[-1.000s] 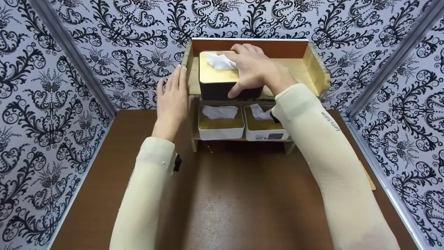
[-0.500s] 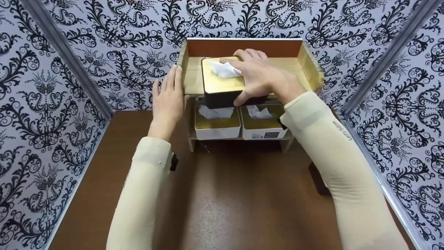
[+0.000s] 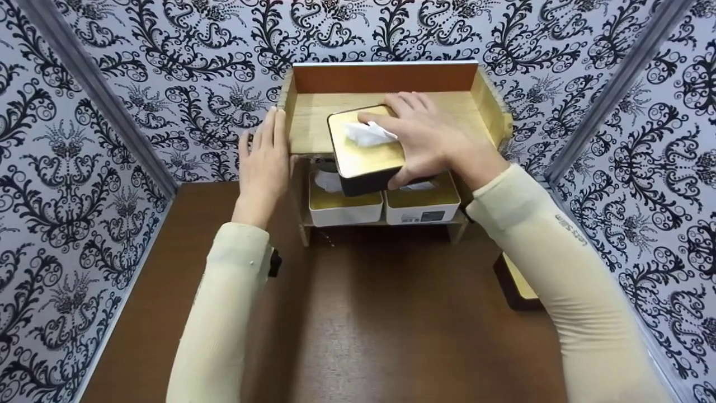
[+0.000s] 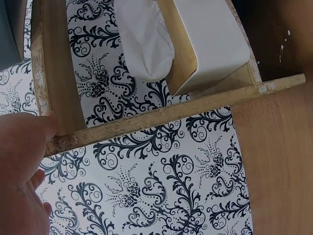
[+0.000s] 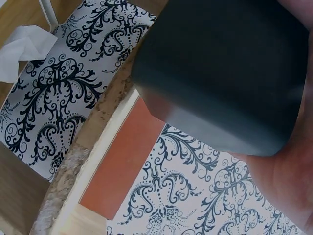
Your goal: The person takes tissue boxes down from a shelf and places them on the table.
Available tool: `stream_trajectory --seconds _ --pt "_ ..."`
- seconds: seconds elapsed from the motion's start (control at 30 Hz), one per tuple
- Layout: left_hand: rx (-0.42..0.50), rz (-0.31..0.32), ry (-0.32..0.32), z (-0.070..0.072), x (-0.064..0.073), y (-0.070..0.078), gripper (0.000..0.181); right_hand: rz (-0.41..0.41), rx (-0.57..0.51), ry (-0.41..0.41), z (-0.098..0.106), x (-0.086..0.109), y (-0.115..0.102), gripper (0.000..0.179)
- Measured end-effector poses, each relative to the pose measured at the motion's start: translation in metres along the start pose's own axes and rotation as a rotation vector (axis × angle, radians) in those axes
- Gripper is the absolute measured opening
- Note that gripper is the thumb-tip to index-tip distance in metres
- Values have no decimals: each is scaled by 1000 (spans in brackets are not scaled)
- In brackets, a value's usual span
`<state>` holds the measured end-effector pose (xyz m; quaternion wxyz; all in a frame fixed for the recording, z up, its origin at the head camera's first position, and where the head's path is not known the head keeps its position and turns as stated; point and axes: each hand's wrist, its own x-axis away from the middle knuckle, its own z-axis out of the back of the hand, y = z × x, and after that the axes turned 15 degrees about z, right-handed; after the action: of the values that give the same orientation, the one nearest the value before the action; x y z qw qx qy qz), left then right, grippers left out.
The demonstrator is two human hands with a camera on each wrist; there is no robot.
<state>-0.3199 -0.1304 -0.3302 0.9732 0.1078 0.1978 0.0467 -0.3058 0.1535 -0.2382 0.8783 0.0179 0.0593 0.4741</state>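
My right hand (image 3: 428, 137) grips a black tissue box (image 3: 358, 159) across its sides. The box has a gold lid with a white tissue poking out, and it tilts over the front edge of a small wooden shelf (image 3: 313, 120). In the right wrist view, the dark body of the tissue box (image 5: 225, 73) fills the upper right, against my palm. My left hand (image 3: 262, 168) lies with straight fingers along the shelf's left side panel. Its thumb (image 4: 46, 128) touches the shelf's corner in the left wrist view.
Two white tissue boxes with gold lids, one on the left (image 3: 347, 211) and one on the right (image 3: 422, 211), stand on the lower tier. A dark box with a gold top (image 3: 510, 291), partly behind my right sleeve, lies on the brown table (image 3: 363, 313). Patterned walls enclose the table.
The black tissue box in my right hand has come forward off the upper tier, tilting and turning slightly. My left hand stays by the shelf. The dark box at right has come into view.
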Motion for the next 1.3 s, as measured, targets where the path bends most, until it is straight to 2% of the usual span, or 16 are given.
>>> stream_trajectory --seconds 0.23,0.5,0.87,1.3 --pt "4 7 -20 -2 -1 -2 86 32 -9 6 -7 11 -9 123" --pt "-3 9 -27 0 -2 -2 86 71 40 -2 -17 24 -22 126" --pt "-12 7 -30 0 -1 -1 85 166 94 7 -33 40 -37 123" --pt "-28 -8 -31 1 0 -1 84 265 94 77 -63 59 -51 119"
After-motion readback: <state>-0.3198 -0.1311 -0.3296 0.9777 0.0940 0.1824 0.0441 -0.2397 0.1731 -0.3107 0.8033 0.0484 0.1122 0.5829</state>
